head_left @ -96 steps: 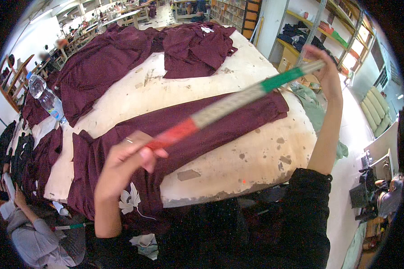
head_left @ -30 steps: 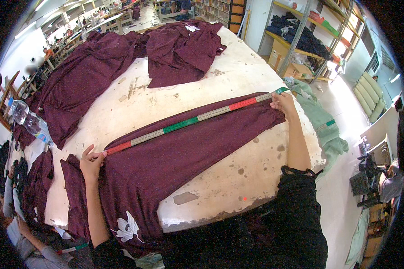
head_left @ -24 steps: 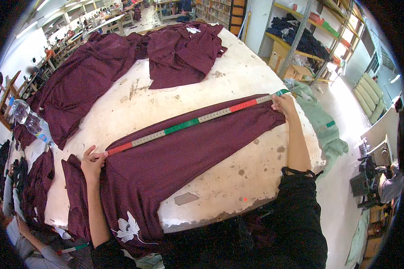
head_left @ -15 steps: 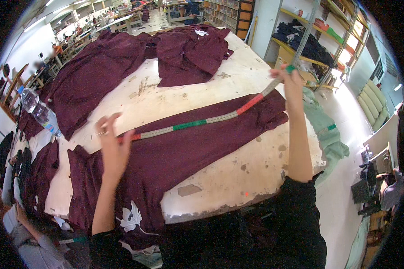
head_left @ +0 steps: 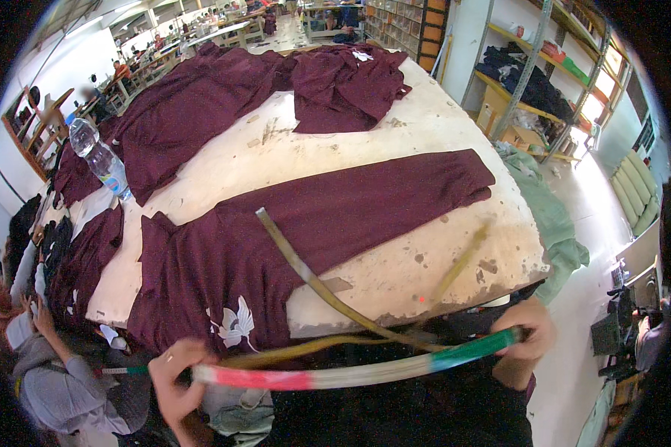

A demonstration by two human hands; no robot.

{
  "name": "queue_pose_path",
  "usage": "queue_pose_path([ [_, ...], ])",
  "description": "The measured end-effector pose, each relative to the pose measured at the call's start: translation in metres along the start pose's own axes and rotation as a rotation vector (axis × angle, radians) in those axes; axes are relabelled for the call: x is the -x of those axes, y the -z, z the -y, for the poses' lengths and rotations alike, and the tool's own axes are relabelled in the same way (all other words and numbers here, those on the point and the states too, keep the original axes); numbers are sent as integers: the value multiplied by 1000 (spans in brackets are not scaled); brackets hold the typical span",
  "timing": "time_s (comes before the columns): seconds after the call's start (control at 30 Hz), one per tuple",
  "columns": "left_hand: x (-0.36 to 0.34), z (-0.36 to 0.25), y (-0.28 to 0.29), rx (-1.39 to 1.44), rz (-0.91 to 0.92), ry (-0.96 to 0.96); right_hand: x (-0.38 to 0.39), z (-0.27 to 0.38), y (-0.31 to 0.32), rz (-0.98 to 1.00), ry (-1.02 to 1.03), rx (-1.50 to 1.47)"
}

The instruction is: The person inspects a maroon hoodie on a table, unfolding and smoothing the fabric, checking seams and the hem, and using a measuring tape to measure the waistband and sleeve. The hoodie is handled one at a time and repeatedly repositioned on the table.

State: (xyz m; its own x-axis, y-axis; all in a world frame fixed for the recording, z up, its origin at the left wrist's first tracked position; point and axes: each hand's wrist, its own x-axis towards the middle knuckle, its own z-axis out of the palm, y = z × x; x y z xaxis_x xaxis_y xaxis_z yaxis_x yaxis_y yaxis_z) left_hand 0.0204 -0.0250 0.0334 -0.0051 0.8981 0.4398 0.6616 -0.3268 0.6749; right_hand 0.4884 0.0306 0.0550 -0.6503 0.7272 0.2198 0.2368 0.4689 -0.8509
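A tape measure [head_left: 380, 372] in red, white and green stretches between my two hands, low in front of my body. My left hand [head_left: 177, 376], somewhat blurred, grips one part of it. At the other side my right hand [head_left: 528, 334] is closed around the green stretch. The tape's yellow-backed ends trail loosely, one lying up across the maroon garment [head_left: 335, 201], the other a blurred streak over the table's right part. That garment is spread on the table with a long narrow section running right. A white flower motif [head_left: 235, 325] shows near its lower edge.
The pale worn table [head_left: 238, 149] carries more maroon cloth [head_left: 201, 97] at the back and left. A plastic bottle [head_left: 101, 160] stands at the left. Another person [head_left: 74, 387] works at the lower left. Green cloth [head_left: 540, 208] hangs at the right edge, near metal shelves [head_left: 525, 67].
Both hands have come down toward my body with the tape measure, off the garment's long section. The tape's yellow side now shows in loose lengths. The view has shifted slightly.
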Motion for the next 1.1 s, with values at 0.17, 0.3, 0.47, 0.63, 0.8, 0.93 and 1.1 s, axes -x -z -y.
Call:
queue_pose_path([
  [0.17, 105, 3, 32, 433, -644, 244, 79, -25, -7, -1075, -314, 463],
  [0.3, 144, 52, 70, 274, -324, 378, 97, -25, -6, -1497, -384, 500],
  [0.47, 157, 135, 50, 335, 182, 1085, 111, -32, -33, -469, -788, 279],
  [0.63, 271, 256, 3, 405, 381, 1131, 161, -149, -67, -334, -811, 447],
  [0.8, 214, 216, -32, -214, 794, 853, 242, -265, -97, -382, -927, 908],
  [0.93, 179, 200, -45, -163, 962, 867, 232, -279, -112, -74, -1026, 828],
  [1.1, 99, 77, -105, 403, 932, 475, 192, -270, -112, 148, -808, 867],
])
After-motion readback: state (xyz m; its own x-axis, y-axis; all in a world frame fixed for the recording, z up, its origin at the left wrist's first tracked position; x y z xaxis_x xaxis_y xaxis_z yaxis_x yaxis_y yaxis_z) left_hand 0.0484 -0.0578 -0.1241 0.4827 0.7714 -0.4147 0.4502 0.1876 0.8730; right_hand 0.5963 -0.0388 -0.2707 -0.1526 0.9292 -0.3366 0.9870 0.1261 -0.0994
